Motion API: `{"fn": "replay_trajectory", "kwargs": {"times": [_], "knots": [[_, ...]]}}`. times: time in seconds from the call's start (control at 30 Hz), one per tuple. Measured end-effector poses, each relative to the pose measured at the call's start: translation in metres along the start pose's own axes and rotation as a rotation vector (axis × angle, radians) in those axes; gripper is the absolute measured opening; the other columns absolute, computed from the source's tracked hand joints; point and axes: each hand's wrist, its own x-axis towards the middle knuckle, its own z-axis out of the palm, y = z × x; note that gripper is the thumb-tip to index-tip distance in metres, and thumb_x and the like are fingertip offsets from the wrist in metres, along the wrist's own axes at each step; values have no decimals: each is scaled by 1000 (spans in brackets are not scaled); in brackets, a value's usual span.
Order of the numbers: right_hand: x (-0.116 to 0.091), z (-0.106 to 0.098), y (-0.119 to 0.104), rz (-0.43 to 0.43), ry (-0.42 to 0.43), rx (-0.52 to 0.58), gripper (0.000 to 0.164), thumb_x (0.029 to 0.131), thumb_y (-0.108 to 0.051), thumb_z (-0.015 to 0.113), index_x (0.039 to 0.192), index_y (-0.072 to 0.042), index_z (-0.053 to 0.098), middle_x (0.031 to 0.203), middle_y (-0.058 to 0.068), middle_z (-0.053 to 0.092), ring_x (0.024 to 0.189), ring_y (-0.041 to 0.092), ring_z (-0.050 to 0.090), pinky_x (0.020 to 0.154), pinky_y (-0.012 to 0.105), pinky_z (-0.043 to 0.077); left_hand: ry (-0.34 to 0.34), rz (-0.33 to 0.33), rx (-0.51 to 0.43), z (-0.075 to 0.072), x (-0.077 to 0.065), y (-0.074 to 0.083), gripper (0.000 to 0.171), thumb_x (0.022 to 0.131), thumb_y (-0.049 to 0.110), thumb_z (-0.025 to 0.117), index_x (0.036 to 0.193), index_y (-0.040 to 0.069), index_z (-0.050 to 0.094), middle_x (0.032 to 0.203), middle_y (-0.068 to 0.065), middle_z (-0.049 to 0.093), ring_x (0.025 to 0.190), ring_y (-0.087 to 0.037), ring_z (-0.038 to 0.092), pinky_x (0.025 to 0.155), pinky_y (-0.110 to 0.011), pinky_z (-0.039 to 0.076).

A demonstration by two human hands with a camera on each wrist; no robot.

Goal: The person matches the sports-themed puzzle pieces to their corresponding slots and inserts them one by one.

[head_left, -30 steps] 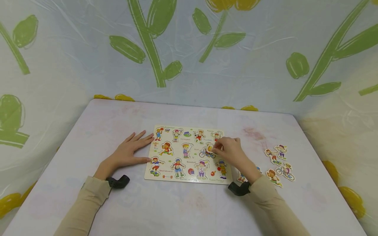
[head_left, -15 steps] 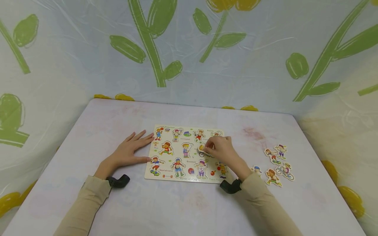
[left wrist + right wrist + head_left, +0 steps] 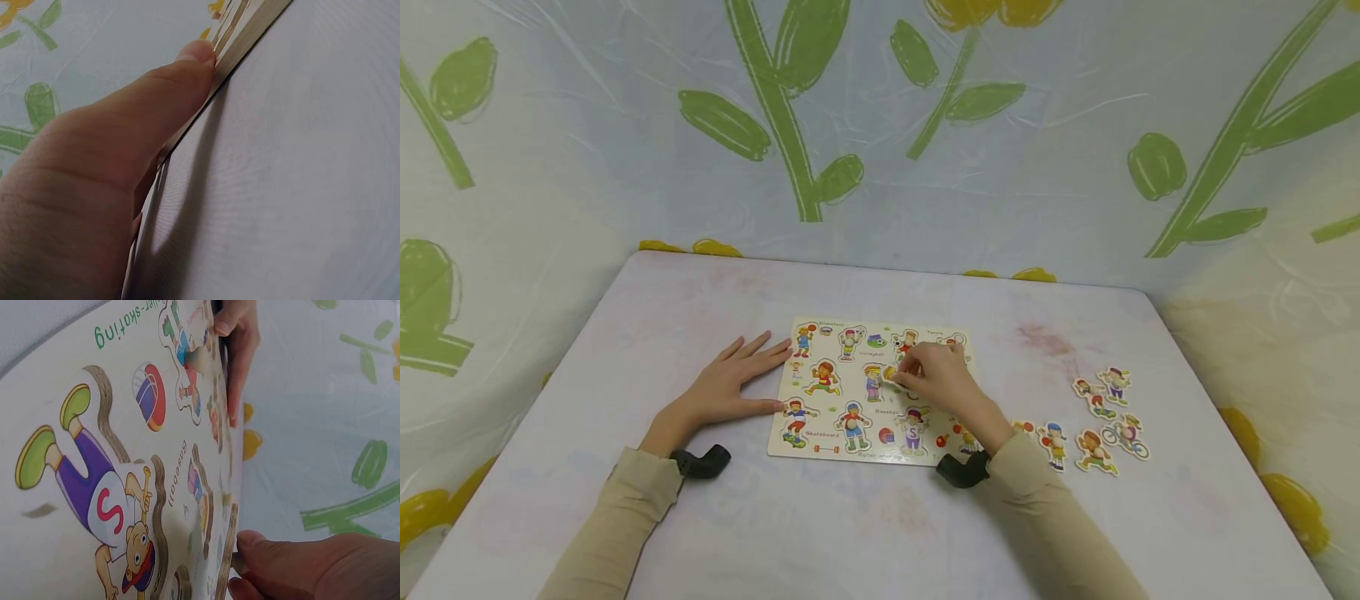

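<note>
"What has changed since a second ago?"

"The right hand has slid leftward over the board. It was at the bicycle picture; now it is just beside the yellow-visored figure in the middle row."

"And its fingers?"

"Curled, with thumb and finger pinching a cut-out. A little yellow shows on it (most is hidden behind the hand). I can't tell whether it touches the board."

"The left hand?"

"Unmoved. Fingers spread, thumb apart, resting at the board's left edge; in the left wrist view the thumb touches the side."

"Anything else new?"

"The blue-capped piece, half covered by the right sleeve before, now shows fully among the loose pieces right of the board."

"What's it all made of?"

"The board is a flat, pale rectangle with a faint sheen; close up, its wavy recesses have rough brown walls. The loose pieces are flat, with pale rims following each figure. The table is whitish with pink smudges, and the flowered sheet behind it is creased and shiny."
</note>
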Motion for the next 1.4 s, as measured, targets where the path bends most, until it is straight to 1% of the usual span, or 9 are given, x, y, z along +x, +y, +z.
{"fn": "replay_trajectory", "kwargs": {"times": [0.2,0.43,0.73,0.9,1.07,1.4], "knots": [[5,5,-5,0,-7,6,15,88,-25,77,80,-14,71,72,-7,63,65,11,52,88,51,32,7,8,-3,0,0,0,88,83,68,64,155,26,36,160,12,29,152,-22,13,123,-46,1],[8,11,-9,20,-11,12,18,88,-27,78,78,-15,69,70,-8,60,65,10,52,93,53,30,31,20,-19,-1,0,2,87,83,66,66,155,24,38,160,10,32,151,-24,16,122,-48,3],[11,17,-13,29,-26,1,22,87,-30,78,76,-15,66,70,-9,59,67,10,54,95,52,32,45,35,-14,0,-1,2,87,83,65,67,154,22,40,159,7,34,150,-27,18,122,-50,5],[12,21,-15,22,-28,2,21,87,-29,79,76,-16,66,72,-8,60,72,12,55,92,50,33,43,33,-9,0,-2,3,87,83,65,67,154,21,40,159,6,34,150,-28,18,122,-51,6],[14,25,-15,21,-24,-9,23,86,-31,79,74,-17,66,69,-9,60,74,13,54,89,49,32,33,25,-15,-2,-2,5,88,83,65,67,154,21,40,159,7,33,151,-27,18,122,-52,6],[18,29,-17,19,-9,-51,26,85,-35,80,73,-16,66,66,-9,58,69,12,52,89,46,34,26,24,-4,-2,-1,5,87,84,64,66,154,20,39,160,5,33,151,-28,17,122,-51,7]]}}
